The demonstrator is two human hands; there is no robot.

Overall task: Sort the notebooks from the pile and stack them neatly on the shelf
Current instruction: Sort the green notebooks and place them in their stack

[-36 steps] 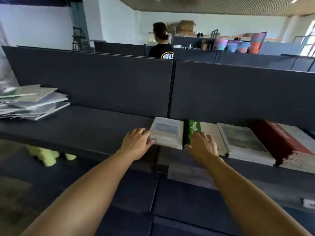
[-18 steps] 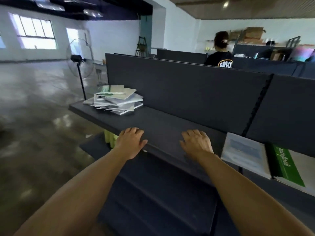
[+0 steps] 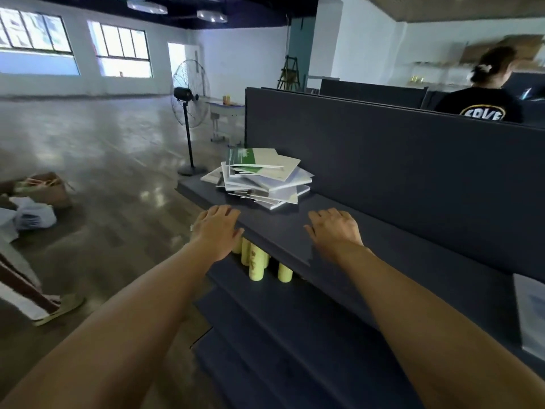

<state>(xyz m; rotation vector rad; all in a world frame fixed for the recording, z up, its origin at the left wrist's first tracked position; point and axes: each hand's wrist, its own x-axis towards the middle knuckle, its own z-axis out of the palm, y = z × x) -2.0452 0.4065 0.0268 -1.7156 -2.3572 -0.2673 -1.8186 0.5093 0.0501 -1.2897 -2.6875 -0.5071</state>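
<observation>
Daylit room, soft and slightly blurred wide-angle view.
Bright windows at far left blow out and throw pale glare across the floor below them; right of the windows the dark shelf stays dim, and edges bend and smear with motion blur.
</observation>
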